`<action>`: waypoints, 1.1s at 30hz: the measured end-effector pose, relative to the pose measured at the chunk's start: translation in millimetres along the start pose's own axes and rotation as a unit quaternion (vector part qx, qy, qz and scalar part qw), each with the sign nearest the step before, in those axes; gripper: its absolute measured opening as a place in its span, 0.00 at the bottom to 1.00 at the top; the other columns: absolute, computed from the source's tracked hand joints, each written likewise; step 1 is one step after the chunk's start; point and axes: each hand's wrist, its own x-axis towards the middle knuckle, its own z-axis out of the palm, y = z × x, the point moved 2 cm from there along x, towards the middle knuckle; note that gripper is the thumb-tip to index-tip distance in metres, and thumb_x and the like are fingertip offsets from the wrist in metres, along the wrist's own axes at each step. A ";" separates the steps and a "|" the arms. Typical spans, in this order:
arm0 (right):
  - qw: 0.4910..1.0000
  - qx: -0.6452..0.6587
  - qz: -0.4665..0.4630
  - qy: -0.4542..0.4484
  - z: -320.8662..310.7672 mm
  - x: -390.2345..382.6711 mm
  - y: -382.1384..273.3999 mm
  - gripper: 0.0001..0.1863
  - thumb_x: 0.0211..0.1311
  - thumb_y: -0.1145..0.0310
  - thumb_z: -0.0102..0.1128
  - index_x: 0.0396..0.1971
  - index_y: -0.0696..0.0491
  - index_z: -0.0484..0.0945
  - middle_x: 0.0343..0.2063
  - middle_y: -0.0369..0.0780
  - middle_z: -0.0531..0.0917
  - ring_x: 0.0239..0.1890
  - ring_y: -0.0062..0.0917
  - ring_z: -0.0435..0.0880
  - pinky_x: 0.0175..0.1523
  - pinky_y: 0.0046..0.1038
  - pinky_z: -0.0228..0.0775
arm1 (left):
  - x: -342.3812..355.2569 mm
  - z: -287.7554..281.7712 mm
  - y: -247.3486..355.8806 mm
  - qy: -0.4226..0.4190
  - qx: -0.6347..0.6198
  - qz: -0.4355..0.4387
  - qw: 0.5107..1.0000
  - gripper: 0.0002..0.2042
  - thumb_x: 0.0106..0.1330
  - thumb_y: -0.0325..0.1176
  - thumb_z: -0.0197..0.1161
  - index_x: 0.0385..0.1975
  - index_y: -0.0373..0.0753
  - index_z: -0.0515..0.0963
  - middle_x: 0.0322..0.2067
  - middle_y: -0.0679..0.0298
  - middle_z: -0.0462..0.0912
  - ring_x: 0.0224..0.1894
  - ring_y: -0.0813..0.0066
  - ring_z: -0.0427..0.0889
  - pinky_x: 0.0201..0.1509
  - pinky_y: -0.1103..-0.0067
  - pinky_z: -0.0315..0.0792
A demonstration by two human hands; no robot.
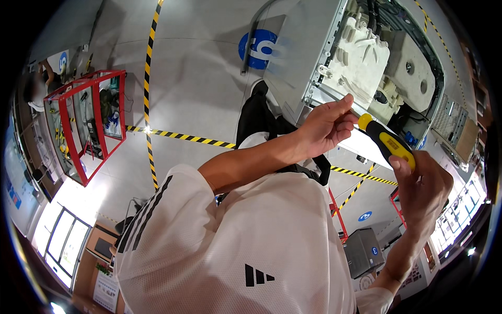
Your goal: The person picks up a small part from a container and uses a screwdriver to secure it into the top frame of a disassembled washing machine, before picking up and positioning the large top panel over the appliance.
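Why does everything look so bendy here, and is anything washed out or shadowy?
In the head view, the fisheye lens bends straight edges toward a black rim; in the head view, glare washes out the lower-left window; soft shadows mark the grey floor in the head view, while the yellow-and-black handle in the right hand looks fairly crisp there.

There are 2 grips [330, 124] [426, 186], 1 screwdriver [389, 142], 1 opened machine [358, 60].
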 end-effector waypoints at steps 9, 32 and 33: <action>1.000 0.005 -0.013 -0.004 6.2 -1.2 1.4 0.30 0.42 0.60 0.73 0.44 0.60 0.74 0.20 0.39 0.80 0.17 0.20 0.77 0.19 0.19 0.65 | -9.9 16.3 6.7 -0.007 -0.015 0.011 1.000 0.13 0.64 0.43 0.58 0.30 0.39 0.73 0.23 0.66 0.77 0.24 0.85 0.77 0.25 0.90 0.73; 0.994 0.097 -0.005 0.040 7.2 10.1 -2.6 0.31 0.39 0.67 0.74 0.47 0.57 0.73 0.21 0.39 0.77 0.12 0.15 0.71 0.15 0.18 0.59 | 4.0 -8.0 4.2 0.019 -0.028 0.023 0.999 0.15 0.63 0.45 0.58 0.26 0.38 0.73 0.19 0.66 0.79 0.19 0.84 0.79 0.21 0.91 0.76; 0.993 0.102 -0.006 0.056 4.3 11.6 -9.5 0.32 0.37 0.67 0.75 0.47 0.54 0.73 0.22 0.40 0.78 0.14 0.16 0.74 0.17 0.18 0.61 | 4.1 -8.9 5.2 0.022 -0.032 0.019 0.999 0.15 0.63 0.45 0.57 0.25 0.38 0.72 0.19 0.65 0.79 0.18 0.83 0.79 0.20 0.91 0.76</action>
